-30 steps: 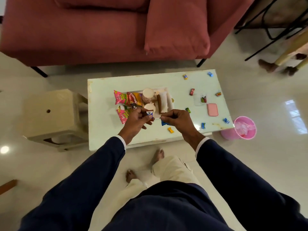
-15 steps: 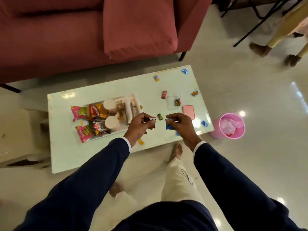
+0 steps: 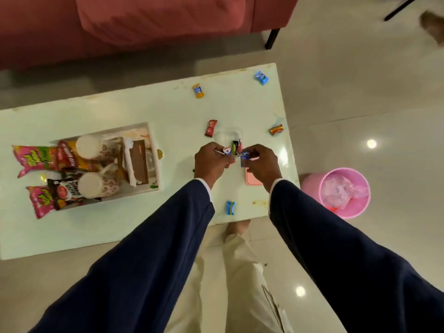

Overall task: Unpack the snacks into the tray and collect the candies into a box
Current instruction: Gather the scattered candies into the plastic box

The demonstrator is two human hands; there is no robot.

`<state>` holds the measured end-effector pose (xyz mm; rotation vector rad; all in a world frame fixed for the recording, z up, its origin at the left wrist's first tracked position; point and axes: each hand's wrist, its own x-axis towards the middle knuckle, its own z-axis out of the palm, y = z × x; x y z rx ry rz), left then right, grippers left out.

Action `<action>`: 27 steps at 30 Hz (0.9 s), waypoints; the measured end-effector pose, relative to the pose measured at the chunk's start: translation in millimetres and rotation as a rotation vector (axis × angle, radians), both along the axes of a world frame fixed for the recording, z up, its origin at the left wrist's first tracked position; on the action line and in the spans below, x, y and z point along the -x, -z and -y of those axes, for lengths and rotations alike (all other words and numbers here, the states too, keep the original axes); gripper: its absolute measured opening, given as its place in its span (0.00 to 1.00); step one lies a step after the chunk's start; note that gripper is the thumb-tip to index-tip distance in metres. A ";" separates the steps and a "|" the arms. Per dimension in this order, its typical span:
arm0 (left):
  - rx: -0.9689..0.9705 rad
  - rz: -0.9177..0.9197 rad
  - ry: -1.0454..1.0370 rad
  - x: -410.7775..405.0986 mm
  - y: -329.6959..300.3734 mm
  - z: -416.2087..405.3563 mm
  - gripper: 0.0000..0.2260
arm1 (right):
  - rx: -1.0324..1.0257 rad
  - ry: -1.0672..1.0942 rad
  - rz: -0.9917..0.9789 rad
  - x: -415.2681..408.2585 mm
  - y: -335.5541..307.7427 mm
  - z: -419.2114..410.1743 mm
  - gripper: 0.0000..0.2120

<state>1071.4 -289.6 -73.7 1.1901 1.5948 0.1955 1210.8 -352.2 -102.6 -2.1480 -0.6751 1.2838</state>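
My left hand (image 3: 211,162) pinches a small white-and-red candy (image 3: 226,150) just in front of the clear candy box (image 3: 223,137). My right hand (image 3: 263,163) pinches a blue candy (image 3: 244,158) beside it. The box holds a green-and-black candy (image 3: 235,147). Its pink lid (image 3: 252,180) lies partly under my right wrist. Loose candies lie on the pale table (image 3: 168,111): a red one (image 3: 211,128), a yellow-blue one (image 3: 198,90), a blue one (image 3: 262,77), a red-yellow one (image 3: 275,130), and a blue one (image 3: 230,207) near the front edge. The white tray (image 3: 153,140) at left holds snack packets and two cups.
A pink bin (image 3: 346,192) with clear plastic in it stands on the floor right of the table. A red sofa (image 3: 144,20) runs behind the table. My legs and a bare foot (image 3: 236,228) are at the table's front edge.
Both hands have carried their candies away from the tray, rightward and farther back, to the clear box. The view has swung right and closer.
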 end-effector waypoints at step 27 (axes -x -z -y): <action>0.066 -0.383 0.164 244.1 64.6 88.1 0.15 | 0.220 -0.028 0.321 126.7 53.1 106.2 0.14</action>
